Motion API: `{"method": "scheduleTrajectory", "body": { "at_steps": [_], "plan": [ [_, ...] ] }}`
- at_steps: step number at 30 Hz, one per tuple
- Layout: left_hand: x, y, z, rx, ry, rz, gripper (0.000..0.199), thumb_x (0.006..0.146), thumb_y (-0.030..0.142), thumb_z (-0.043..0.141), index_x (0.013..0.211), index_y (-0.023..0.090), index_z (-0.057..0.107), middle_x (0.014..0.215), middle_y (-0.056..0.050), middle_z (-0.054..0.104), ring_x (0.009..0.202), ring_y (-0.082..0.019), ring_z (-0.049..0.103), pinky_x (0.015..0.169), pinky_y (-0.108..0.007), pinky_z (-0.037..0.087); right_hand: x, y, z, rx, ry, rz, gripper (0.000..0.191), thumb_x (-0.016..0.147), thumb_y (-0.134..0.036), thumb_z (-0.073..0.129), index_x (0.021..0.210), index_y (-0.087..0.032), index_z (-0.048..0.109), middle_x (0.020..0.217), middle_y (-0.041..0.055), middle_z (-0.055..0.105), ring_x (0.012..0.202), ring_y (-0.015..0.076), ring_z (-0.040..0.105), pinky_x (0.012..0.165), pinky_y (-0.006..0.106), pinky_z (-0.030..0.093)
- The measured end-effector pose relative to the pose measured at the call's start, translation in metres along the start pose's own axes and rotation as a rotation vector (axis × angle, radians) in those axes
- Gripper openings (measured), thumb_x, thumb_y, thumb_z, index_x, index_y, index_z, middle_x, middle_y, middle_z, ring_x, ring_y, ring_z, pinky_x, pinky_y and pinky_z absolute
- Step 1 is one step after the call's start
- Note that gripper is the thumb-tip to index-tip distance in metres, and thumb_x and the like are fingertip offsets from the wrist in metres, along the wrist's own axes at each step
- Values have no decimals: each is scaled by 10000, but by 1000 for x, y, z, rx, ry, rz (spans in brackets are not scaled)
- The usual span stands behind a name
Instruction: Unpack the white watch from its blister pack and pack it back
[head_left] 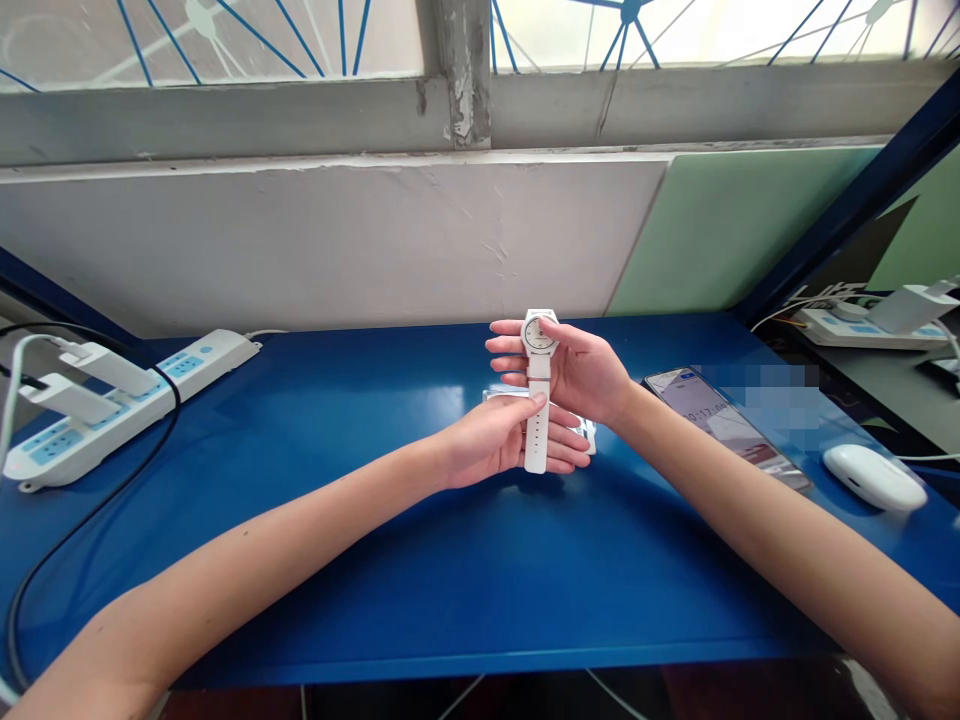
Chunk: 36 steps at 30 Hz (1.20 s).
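A white wristwatch (538, 345) is held upright above the table, its round dial facing me and its strap hanging straight down. My right hand (581, 365) grips the dial end, thumb on the watch face and fingers behind it. Lower down, my left hand (487, 438) pinches the strap, with its thumb in front and its fingers behind. Small holes run along the strap's lower part. Behind my hands lies a clear and white object (589, 436), mostly hidden, so I cannot make out what it is.
On the blue table (375, 570), a white power strip (202, 360) with plugged-in chargers and a black cable (112, 510) lies at the left. A phone (724, 425) and a white rounded case (874, 476) rest at the right. A pale wall panel (337, 245) stands behind.
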<state>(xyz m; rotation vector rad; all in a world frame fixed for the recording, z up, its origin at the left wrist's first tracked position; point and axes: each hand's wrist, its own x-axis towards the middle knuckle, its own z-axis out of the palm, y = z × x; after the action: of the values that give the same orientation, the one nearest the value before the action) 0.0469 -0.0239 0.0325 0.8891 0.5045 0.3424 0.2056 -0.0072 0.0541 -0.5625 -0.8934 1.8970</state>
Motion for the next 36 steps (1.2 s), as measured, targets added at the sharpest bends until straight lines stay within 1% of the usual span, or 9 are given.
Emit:
{"method": "scheduleTrajectory", "body": {
  "at_steps": [9, 14, 18, 20, 22, 25, 29, 32, 36],
  "plan": [
    [-2, -3, 0, -29, -32, -22, 420, 1070, 345, 364, 1030, 58, 668, 1012, -193, 738, 936, -259, 742, 876, -381, 558, 0, 2, -3, 7, -5, 49, 508, 1058, -366, 230, 1161, -110, 657, 1015, 119, 768, 834, 180, 738, 780, 310, 605],
    [-2, -2, 2, -19, 26, -30, 372, 1061, 321, 389, 1037, 59, 652, 939, -173, 731, 859, -250, 745, 824, -386, 572, 0, 2, -5, 24, -22, 67, 577, 1048, -410, 170, 1213, -93, 623, 1031, 133, 767, 869, 208, 739, 819, 348, 595],
    [-3, -1, 3, -18, 111, 20, 332, 1054, 268, 381, 1013, 75, 648, 789, -82, 677, 619, -150, 671, 635, -299, 579, 0, 1, -5, 56, 6, 29, 570, 992, -334, 177, 1260, -56, 597, 1100, 175, 750, 911, 231, 730, 869, 396, 584],
    [-3, 0, 2, -38, 114, 47, 311, 1049, 256, 378, 993, 95, 638, 706, -31, 619, 485, -99, 567, 517, -244, 530, -1, 0, -3, 66, 38, 31, 524, 981, -309, 235, 1226, -53, 620, 1081, 167, 753, 897, 213, 727, 856, 358, 589],
    [-3, 0, 2, -57, 96, 55, 285, 1045, 282, 396, 985, 115, 620, 672, -5, 585, 423, -80, 495, 466, -231, 496, -1, 0, -2, 50, 72, 48, 450, 995, -312, 316, 1169, -74, 655, 937, 116, 762, 791, 171, 718, 763, 284, 597],
    [-3, 0, 3, -46, 95, 74, 262, 1025, 353, 486, 995, 125, 611, 700, -11, 598, 478, -95, 542, 519, -250, 524, -2, 1, -2, -42, 127, -15, 269, 960, -321, 550, 1078, -131, 700, 677, 8, 685, 613, 110, 659, 590, 189, 552],
    [-2, -4, 5, -33, 65, 112, 271, 961, 367, 635, 1045, 110, 643, 781, -45, 648, 673, -147, 665, 687, -291, 556, -2, 3, -6, -132, 189, -132, 203, 808, -358, 785, 874, -175, 725, 680, 1, 690, 620, 105, 657, 558, 178, 532],
    [-3, -6, 4, -44, 2, 111, 258, 962, 329, 639, 1084, 102, 659, 797, -57, 674, 692, -166, 691, 719, -317, 552, -2, 4, -6, -135, 170, -141, 214, 819, -381, 774, 869, -176, 740, 703, -2, 699, 651, 103, 668, 609, 185, 557],
    [-4, -7, 2, -24, -48, 95, 244, 981, 291, 604, 1097, 89, 677, 879, -104, 722, 743, -192, 724, 757, -337, 562, -3, 4, -4, -101, 28, -51, 204, 912, -305, 651, 1005, -151, 747, 874, 45, 764, 827, 141, 725, 783, 239, 605]
  ]
}}
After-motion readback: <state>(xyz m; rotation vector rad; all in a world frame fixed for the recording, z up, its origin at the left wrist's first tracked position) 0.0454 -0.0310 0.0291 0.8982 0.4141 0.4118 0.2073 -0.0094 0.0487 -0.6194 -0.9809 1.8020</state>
